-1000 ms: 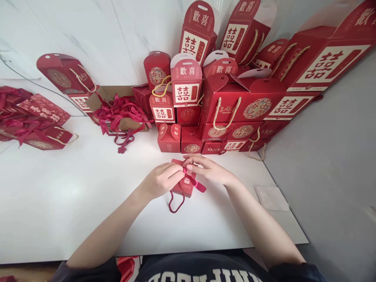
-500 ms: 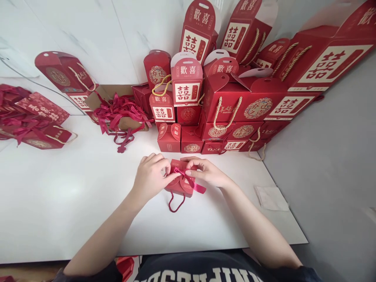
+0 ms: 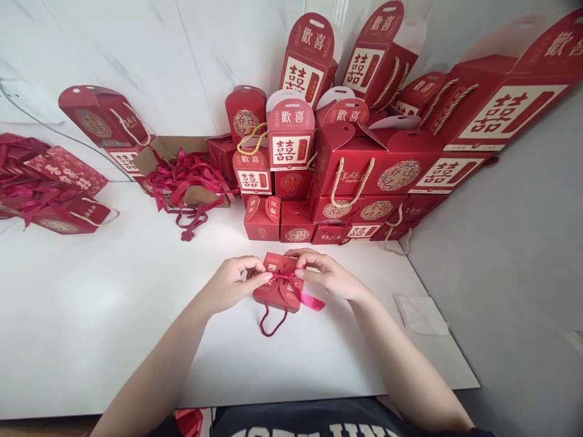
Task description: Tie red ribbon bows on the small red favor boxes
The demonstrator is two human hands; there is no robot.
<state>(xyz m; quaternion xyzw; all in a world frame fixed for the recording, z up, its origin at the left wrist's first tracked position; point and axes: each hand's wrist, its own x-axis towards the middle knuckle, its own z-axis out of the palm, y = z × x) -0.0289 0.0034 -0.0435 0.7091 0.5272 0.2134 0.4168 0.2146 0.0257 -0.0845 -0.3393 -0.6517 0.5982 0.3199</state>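
Observation:
A small red gift box (image 3: pixel 280 288) with gold characters lies on the white table (image 3: pixel 113 303) in front of me. A pink-red ribbon (image 3: pixel 303 294) crosses its top and trails off to the right. A dark red cord loop (image 3: pixel 272 321) hangs from the box's near side. My left hand (image 3: pixel 234 282) pinches the ribbon at the box's left. From the right, my right hand (image 3: pixel 325 276) pinches the same ribbon. The fingertips of both hands nearly meet over the box.
A stack of red gift boxes (image 3: pixel 359 158) with rope handles fills the back and right. A cardboard box of red ribbons (image 3: pixel 186 173) sits at the back left, more red bags (image 3: pixel 54 182) at the far left. A white paper (image 3: pixel 421 315) lies near the table's right edge.
My hands have drawn apart a little on top of the box, and the ribbon now shows pulled across it. The box has turned slightly.

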